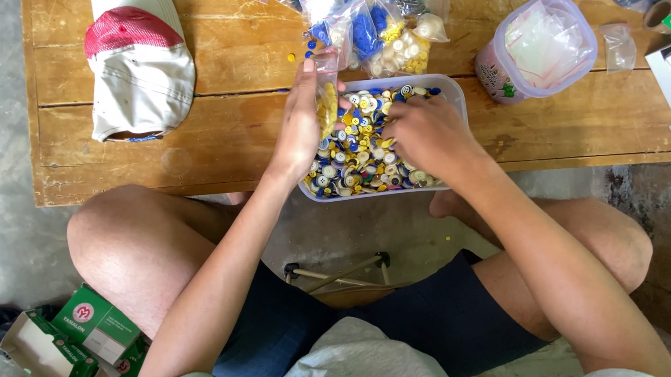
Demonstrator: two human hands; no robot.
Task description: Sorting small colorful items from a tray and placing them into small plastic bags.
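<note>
Head view: a person sits at a wooden bench [200, 152], sorting mixed buttons.
Left hand [303, 126]: fingers closed around a small clear bag [326, 99] with yellow buttons inside, held upright over the tub.
Right hand [423, 137]: fingertips pinched down into the button pile [360, 147].
Tub [451, 95]: clear plastic, at the bench's near edge, seemingly full of mixed colours.
Done: several filled bags [378, 31] lie behind the tub (blue, yellow, cream).
Left: most of the pile, by my judgement.

Clear rect. tub [451, 95] at bench edge, full of mixed buttons [364, 146]; small clear bag [326, 99] upright w/ yellow buttons.
</note>
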